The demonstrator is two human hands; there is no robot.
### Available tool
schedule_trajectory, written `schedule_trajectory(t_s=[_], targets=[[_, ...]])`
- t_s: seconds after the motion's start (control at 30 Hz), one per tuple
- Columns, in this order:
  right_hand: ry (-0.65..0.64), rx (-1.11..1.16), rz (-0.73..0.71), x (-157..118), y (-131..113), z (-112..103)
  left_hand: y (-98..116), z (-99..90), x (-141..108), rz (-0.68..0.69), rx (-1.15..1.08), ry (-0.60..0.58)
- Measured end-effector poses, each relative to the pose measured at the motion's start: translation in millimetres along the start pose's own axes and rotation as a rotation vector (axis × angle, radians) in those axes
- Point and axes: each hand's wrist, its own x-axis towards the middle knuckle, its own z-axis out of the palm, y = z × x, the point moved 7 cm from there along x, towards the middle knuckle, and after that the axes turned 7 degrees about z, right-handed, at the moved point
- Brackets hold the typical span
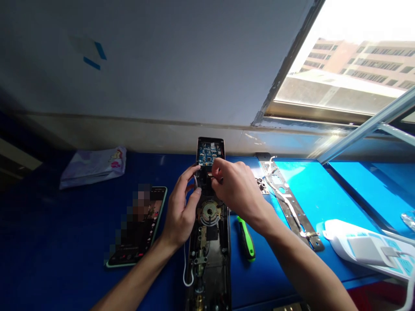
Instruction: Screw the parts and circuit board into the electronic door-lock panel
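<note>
1. One broad, smooth blue tabletop (266, 280) carries the work.
2. Long, narrow black housing (215, 268), open-topped with its inner parts exposed: lies lengthwise at mid-table, between the phone and the screwdriver.
3. Long black perforated metal plate (297, 209): right of the housing, a pale cable along it.
4. Left hand (181, 211): at the housing's left rim, thumb and index finger parted; whether they grasp anything, I cannot tell.
5. Right hand (238, 183): over the housing just below the board, thumb and index finger curled close together; what they pinch, if anything, is hidden.
6. Dark-screened phone in a pale green case (142, 237): left of the housing.
7. Green-and-black screwdriver handle (247, 242): just right of the housing, unheld.
8. Small blue circuit board (207, 151): seated at the housing's far end. In my judgement, light fingertip contact and a steady left hand on the rim suit it; prying against components risks damage.
9. Thin white wire (185, 268): loops off the left side. Advisable to leave it slack, clear of the rim, and never pull by it.
</note>
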Motion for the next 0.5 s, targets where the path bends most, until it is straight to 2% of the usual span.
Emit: schedule_trajectory(t_s=[0.2, 0.5], targets=[[0.014, 0.044, 0.016, -2.2, -1.5, -5.1, 0.7, 0.2, 0.7, 0.002, -0.003, 0.001], [0.018, 0.187, 0.008, -3.7, 1.5, -24.7, 4.1, 1.2, 0.9, 0.007, 0.023, -0.009]])
